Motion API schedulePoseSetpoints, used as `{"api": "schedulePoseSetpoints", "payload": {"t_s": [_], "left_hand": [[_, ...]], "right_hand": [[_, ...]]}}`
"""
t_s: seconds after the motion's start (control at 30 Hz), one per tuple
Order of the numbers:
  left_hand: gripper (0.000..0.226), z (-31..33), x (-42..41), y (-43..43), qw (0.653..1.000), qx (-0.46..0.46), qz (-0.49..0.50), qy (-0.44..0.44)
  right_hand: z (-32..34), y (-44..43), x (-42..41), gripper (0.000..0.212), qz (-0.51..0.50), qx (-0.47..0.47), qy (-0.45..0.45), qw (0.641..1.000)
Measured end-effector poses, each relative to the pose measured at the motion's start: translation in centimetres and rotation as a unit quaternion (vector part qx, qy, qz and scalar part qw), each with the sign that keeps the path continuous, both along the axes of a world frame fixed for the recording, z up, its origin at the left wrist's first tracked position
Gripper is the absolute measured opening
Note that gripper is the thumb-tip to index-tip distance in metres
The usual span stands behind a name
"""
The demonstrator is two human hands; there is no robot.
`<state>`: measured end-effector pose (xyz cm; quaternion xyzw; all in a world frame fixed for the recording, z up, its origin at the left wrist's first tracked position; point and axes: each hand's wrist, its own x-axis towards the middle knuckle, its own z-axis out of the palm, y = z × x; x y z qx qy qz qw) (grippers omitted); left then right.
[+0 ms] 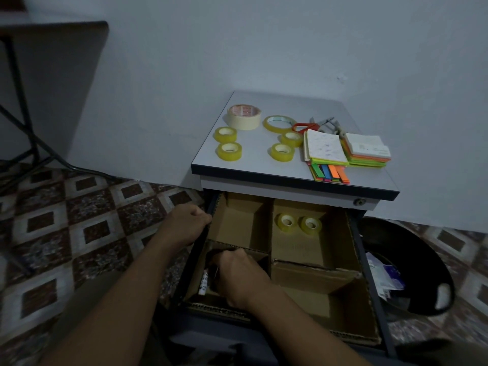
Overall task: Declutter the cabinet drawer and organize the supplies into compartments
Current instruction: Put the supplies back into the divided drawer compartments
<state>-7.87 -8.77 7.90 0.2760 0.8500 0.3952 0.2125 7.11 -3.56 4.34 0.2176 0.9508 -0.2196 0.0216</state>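
While the left hand [188, 224] grips the left edge of the open drawer [360, 249], the right hand [239, 277] is sunk into the near-left compartment, fingers curled down over something dark. I cannot tell whether it actually holds anything. Beside it one white marker [204, 283] lies along that compartment's left wall, its long axis running near to far. Cardboard dividers [270, 233] split the drawer into at least four compartments. Two yellow tape rolls [287, 222] sit side by side in the far-right one, tilted with their holes facing near. On the cabinet top [253, 165] lie four more small yellow rolls [229, 151], one wide clear tape ring [279, 123], one masking tape roll [244, 116], one pair of red-handled scissors [306, 127] and two sticky-note stacks [326, 147].
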Motion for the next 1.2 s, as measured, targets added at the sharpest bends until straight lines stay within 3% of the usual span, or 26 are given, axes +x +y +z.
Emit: {"api": "schedulePoseSetpoints", "payload": {"t_s": [0.23,0.6,0.9,1.2], "left_hand": [[0.019,0.3,0.1,-0.2,1.000,0.004,0.006,0.001],[0.018,0.2,0.3,-0.2,1.000,0.003,0.010,-0.009],[0.019,0.1,0.1,-0.1,1.000,-0.002,0.006,-0.011],[0.019,0.3,0.3,-0.1,1.000,0.001,0.000,-0.020]], "right_hand": [[-0.4,0.4,0.0,0.029,0.009,-0.008,0.008,1.000],[-0.2,0.3,-0.3,0.014,0.072,0.008,0.032,0.997],[0.4,0.7,-0.4,0.033,0.140,0.074,0.004,0.987],[0.9,0.9,0.1,0.019,0.159,0.078,0.020,0.984]]}}
